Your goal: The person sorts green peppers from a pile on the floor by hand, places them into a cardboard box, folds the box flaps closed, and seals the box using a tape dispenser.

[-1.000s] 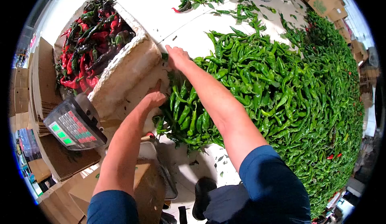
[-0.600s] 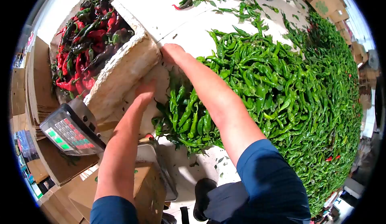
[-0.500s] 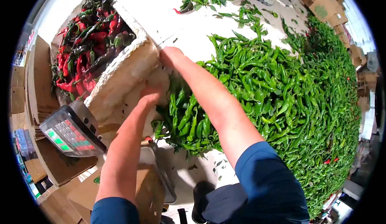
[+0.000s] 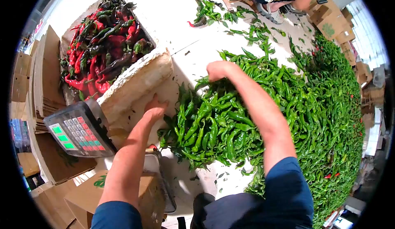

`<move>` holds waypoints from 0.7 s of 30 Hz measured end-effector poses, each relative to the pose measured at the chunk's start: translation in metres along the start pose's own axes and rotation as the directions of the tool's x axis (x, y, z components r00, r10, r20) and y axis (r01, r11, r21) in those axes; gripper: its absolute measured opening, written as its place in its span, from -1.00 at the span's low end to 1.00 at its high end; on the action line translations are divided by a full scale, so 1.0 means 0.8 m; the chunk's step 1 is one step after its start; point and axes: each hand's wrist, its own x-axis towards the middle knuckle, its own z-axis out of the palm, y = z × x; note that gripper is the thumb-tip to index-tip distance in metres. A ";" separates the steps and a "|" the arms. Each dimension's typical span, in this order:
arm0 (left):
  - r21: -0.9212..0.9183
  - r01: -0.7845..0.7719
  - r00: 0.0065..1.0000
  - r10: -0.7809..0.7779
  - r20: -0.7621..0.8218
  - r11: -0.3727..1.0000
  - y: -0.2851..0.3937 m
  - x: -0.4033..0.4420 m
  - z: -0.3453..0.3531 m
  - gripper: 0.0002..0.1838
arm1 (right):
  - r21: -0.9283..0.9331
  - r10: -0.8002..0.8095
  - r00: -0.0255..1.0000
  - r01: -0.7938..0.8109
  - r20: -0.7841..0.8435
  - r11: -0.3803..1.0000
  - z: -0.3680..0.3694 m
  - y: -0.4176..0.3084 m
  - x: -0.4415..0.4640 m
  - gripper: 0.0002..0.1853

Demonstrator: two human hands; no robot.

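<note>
My left hand (image 4: 155,106) is low beside the white foam box (image 4: 138,77), over the pale floor, fingers apart with nothing in them. Farther forward, my right hand (image 4: 221,70) is curled at the far left edge of the heap of green peppers (image 4: 284,101). Its fingers point down and are mostly hidden, so what they hold cannot be made out. Green peppers lie right below and beside that hand. Red and dark peppers (image 4: 98,50) fill the foam box.
A scale display (image 4: 80,130) with lit green screens stands at the left, near cardboard boxes (image 4: 51,70). A metal tray (image 4: 162,183) is near my left forearm. Another person's shoe (image 4: 270,13) and patterned clothing show at the top. More cartons (image 4: 331,17) stand at upper right.
My right hand has moved from beside the foam box to the right, over the pepper heap's edge. The left hand stays near the box, fingers now more visible. The view has shifted slightly.
</note>
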 end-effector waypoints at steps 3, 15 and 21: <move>0.463 -0.259 0.956 0.156 0.250 0.848 -0.014 0.043 0.043 -0.19 | 0.239 -0.025 1.000 0.027 -0.008 0.971 -0.012 0.051 -0.036 -0.49; 0.054 0.027 0.970 -0.040 0.241 0.998 0.091 -0.021 0.028 0.05 | 0.199 0.368 0.923 -0.342 -0.116 0.919 0.059 0.059 0.000 0.17; 0.016 -0.072 0.997 0.071 0.019 0.997 0.133 -0.038 0.072 0.19 | 0.146 0.319 0.944 -0.305 -0.080 0.941 0.068 0.006 -0.027 0.12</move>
